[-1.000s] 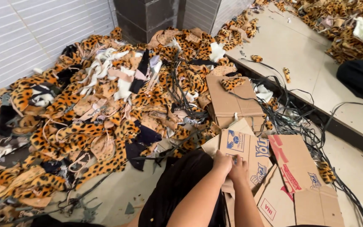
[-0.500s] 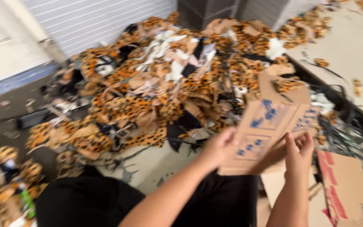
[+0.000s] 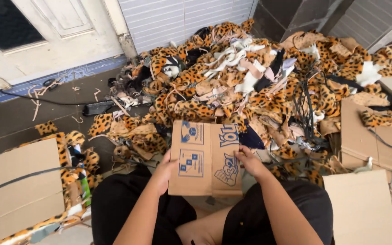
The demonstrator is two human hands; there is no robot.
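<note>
Left hand (image 3: 163, 172) and right hand (image 3: 249, 161) each clamp a side edge of the flattened cardboard box (image 3: 205, 158), upright between them.

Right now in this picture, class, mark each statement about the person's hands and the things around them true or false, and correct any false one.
1. Both hands hold one flattened cardboard piece. True: the left hand grips its left edge and the right hand its right edge.
2. The cardboard piece is plain, with no printing. False: it carries blue printed pictures and lettering.
3. A heap of leopard-print fabric scraps lies on the floor beyond the cardboard. True.
4. The door at upper left is black. False: it is white, with a dark pane.
5. More cardboard lies at the person's left. True.
</note>
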